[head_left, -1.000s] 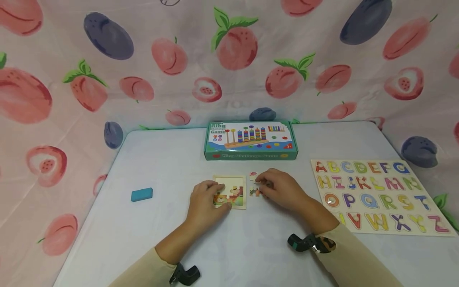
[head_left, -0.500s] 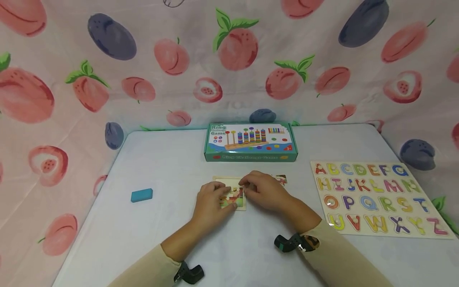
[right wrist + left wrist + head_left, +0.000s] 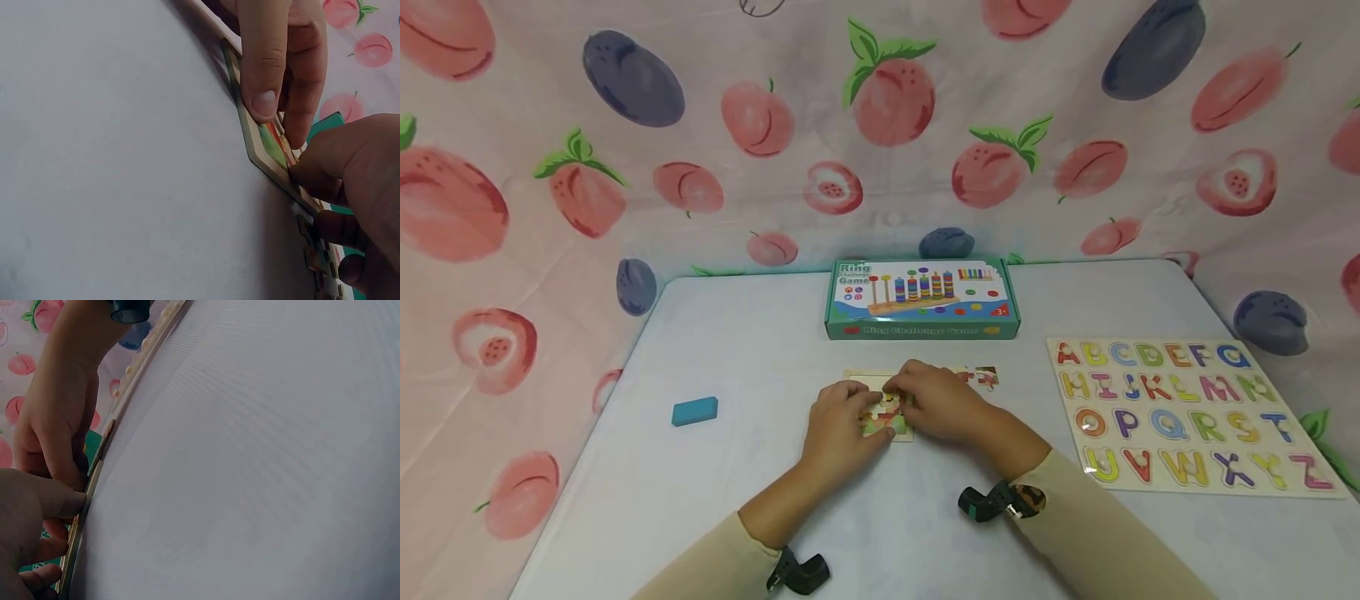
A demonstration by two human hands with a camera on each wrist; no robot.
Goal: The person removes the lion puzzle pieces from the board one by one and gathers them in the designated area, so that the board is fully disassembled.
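A small wooden jigsaw puzzle (image 3: 887, 412) in a pale frame (image 3: 250, 140) lies flat mid-table, a green and red picture showing inside. On its left side my left hand (image 3: 842, 425) presses with thumb and fingers spread over the frame and picture. My right hand (image 3: 943, 402) works at the upper right of the picture, thumb and fingertips pinching a puzzle piece that is mostly hidden by the fingers. Beyond the right hand lie loose puzzle pieces (image 3: 985, 377), partly covered by it; the right wrist view shows pieces (image 3: 315, 253) beneath its curled fingers.
Behind the puzzle stands a green Ring Challenge Game box (image 3: 922, 300). A wooden alphabet board (image 3: 1195, 417) takes up the right side of the table. To the left lies a blue block (image 3: 695, 412). A fruit-patterned cloth (image 3: 700, 100) hangs behind the table.
My right hand has moved left from the loose pieces onto the puzzle, carrying a piece. The left hand has shifted slightly right and stays on the frame.
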